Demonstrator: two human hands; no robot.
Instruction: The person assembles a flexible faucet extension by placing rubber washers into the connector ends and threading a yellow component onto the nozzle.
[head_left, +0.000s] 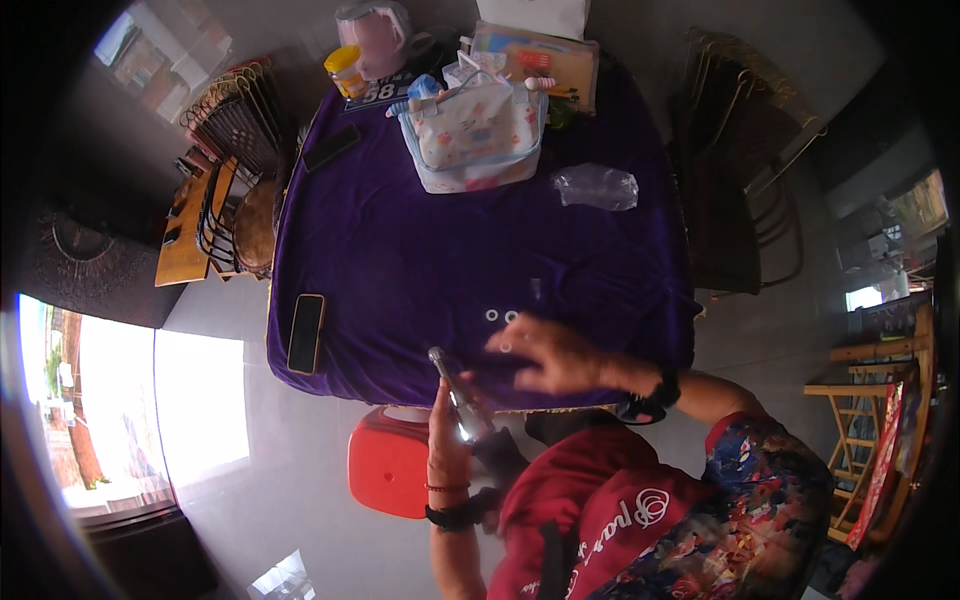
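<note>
My left hand (450, 431) is closed around a shiny chrome metal fitting (466, 416), held tilted near the table's front edge. Its narrow, ridged neck ends in a small head that points up and away from me. My right hand (551, 356), blurred, hovers over the front of the purple tablecloth with fingers spread, and nothing shows in it. Close to its fingertips lie small white rings, one white ring (492, 315) at the left and another white ring (511, 317) beside it. A third white ring (505, 347) is partly covered by the fingers. Beyond them is a small translucent piece (535, 288).
A printed fabric bag (476, 139) stands towards the back, with a crumpled clear plastic wrapper (596, 187) to its right. Phones lie at the left, one phone (307, 334) nearer me. A pink kettle (373, 37) and yellow-lidded jar (346, 71) stand behind. A red stool (386, 465) is below.
</note>
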